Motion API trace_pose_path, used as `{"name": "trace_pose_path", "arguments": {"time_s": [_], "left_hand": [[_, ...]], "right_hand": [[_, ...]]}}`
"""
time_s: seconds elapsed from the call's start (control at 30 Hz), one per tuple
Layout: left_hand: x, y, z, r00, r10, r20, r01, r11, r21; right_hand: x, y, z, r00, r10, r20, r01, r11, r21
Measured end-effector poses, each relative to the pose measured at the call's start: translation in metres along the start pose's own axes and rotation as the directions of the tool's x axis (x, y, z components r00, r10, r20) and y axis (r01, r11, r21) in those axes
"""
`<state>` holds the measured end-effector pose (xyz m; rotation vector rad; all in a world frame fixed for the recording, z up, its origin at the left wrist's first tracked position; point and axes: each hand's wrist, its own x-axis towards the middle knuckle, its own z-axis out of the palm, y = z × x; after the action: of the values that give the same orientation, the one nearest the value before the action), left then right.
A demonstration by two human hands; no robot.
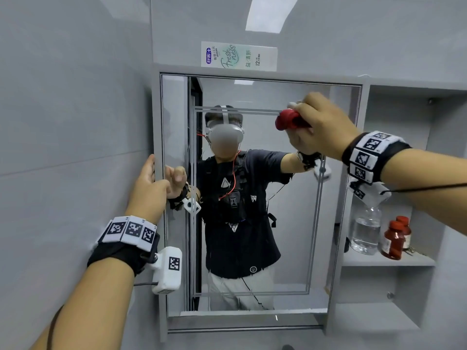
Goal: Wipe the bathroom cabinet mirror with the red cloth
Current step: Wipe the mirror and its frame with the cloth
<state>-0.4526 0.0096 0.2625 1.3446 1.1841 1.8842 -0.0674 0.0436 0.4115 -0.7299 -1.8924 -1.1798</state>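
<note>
The bathroom cabinet mirror point(298, 223) fills the middle of the view in a grey frame and reflects a person in a dark shirt. My right hand point(321, 125) is closed around a bunched red cloth point(288, 120), which is pressed against the glass near the upper right of the mirror. My left hand point(149, 183) grips the mirror door's left edge at mid height, thumb on the front and fingers behind the frame. Both wrists wear black bands with white marker tags.
A toothpaste box point(238, 56) lies on top of the cabinet. To the right, an open shelf point(389, 260) holds a clear plastic bottle point(366, 231) and two red-brown pill bottles point(395, 238). Grey tiled walls stand left and above.
</note>
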Motion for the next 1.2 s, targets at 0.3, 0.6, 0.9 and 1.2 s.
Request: {"name": "trace_pose_path", "arguments": {"time_s": [0.3, 0.6, 0.9, 1.2], "left_hand": [[-0.005, 0.005, 0.001, 1.000, 0.002, 0.008, -0.002, 1.000, 0.028], [-0.001, 0.004, 0.002, 1.000, -0.026, -0.007, 0.026, 0.998, 0.055], [-0.001, 0.001, -0.003, 1.000, 0.002, -0.003, -0.001, 0.999, 0.053], [-0.002, 0.002, -0.005, 1.000, 0.024, 0.017, -0.025, 0.999, 0.040]], "right_hand": [[0.037, 0.015, -0.018, 0.973, 0.213, -0.085, -0.215, 0.976, -0.024], [0.035, 0.030, -0.027, 0.971, 0.239, -0.026, -0.239, 0.971, -0.014], [0.001, 0.014, -0.023, 0.996, 0.088, 0.019, -0.089, 0.996, 0.022], [-0.013, -0.010, -0.025, 0.986, 0.163, 0.030, -0.163, 0.986, 0.028]]}}
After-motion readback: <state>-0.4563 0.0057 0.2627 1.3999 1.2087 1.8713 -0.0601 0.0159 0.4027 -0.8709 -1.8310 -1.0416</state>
